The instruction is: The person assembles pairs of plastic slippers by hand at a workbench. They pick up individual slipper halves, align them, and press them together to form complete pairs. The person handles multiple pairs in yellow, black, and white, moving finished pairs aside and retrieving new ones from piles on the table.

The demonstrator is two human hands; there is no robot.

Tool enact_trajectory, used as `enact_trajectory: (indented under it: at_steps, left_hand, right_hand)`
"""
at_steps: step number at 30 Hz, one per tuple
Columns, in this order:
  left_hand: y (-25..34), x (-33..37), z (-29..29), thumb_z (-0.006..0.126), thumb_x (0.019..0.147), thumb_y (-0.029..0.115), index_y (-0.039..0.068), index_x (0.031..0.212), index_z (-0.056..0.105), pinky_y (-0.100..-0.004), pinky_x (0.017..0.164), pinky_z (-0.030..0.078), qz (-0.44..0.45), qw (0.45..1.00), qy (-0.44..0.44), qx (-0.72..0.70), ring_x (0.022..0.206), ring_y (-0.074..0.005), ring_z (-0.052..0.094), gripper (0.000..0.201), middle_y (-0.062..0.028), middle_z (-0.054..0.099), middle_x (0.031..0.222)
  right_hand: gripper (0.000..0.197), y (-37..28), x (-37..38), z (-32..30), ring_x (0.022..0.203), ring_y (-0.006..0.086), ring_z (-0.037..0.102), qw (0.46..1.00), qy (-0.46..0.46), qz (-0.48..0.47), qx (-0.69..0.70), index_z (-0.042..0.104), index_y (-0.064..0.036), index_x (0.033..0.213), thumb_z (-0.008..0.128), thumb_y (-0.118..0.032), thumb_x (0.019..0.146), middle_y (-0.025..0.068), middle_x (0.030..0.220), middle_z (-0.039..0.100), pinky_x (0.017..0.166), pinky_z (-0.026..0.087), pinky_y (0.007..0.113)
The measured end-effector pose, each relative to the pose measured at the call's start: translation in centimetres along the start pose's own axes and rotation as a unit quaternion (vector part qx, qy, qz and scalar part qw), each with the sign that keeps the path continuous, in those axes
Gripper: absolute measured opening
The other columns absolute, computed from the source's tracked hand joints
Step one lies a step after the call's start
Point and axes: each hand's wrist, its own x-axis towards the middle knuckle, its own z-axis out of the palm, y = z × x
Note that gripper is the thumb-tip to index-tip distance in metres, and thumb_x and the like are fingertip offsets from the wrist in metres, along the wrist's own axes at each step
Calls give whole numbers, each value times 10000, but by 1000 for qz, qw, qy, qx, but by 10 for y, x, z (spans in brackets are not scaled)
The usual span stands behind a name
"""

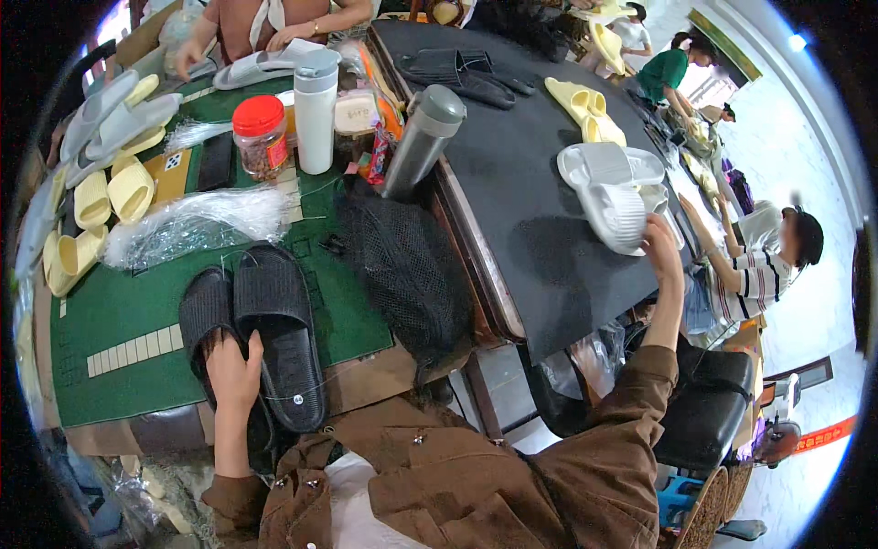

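My left hand is at a pair of black ribbed slippers on the green mat. Its fingers reach into the left slipper of the pair and are partly hidden there, with the thumb along the inner edge. A thin clear strand loops beside the slippers. My right arm stretches out to the right over the black surface. There, my right hand has its fingers closed at the near end of a pair of white slippers. Its fingertips are partly hidden against the sole.
A bundle of clear strands, yellow slippers, grey slippers, a red-lidded jar, a white bottle, a steel flask and a black mesh bag lie around. Other people sit across and to the right.
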Motion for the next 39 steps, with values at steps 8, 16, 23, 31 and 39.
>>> enact_trajectory:
  at_steps: [8, 16, 23, 31, 39]
  left_hand:
    - [-4, -1, 2, 574, 906, 329, -134, 955, 582, -513, 877, 426, 5, 1000, 14, -1, 951, -491, 549, 466, -333, 581, 1000]
    - [-8, -4, -3, 584, 903, 313, -122, 883, 575, -522, 838, 426, -16, 1000, -11, 11, 927, -486, 548, 436, -322, 581, 972]
    - [-2, -2, 0, 593, 899, 301, -134, 889, 577, -526, 862, 419, 25, 999, 36, -22, 939, -495, 540, 435, -328, 577, 974]
    - [-5, -2, 3, 595, 903, 317, -138, 947, 571, -523, 879, 418, 26, 999, 47, -6, 955, -492, 541, 458, -326, 579, 1010]
    - [-5, -6, -5, 590, 914, 360, -132, 966, 580, -517, 862, 430, 20, 999, 22, -20, 959, -491, 547, 495, -319, 584, 1012]
  right_hand:
    - [597, 14, 66, 27, 1222, 308, 508, 915, 110, -202, -332, 451, -83, 1394, 574, -43, 811, 205, 1296, 536, 991, 425, 373]
    - [507, -15, 80, 55, 1027, 251, 559, 929, 23, -172, -327, 515, 18, 1230, 682, -125, 774, 154, 1072, 600, 893, 432, 333]
    - [414, -34, 0, 80, 785, 122, 546, 966, -25, -120, -228, 608, 60, 1110, 700, -192, 795, 69, 899, 638, 711, 451, 292]
    - [567, -70, -54, 110, 1128, 269, 560, 904, -119, -166, -374, 506, 60, 1285, 676, -66, 759, 183, 1247, 580, 984, 410, 331]
    - [434, -61, -38, 130, 1334, 409, 380, 885, -172, -219, -373, 495, 72, 1286, 516, -120, 898, 291, 1389, 445, 1121, 306, 406]
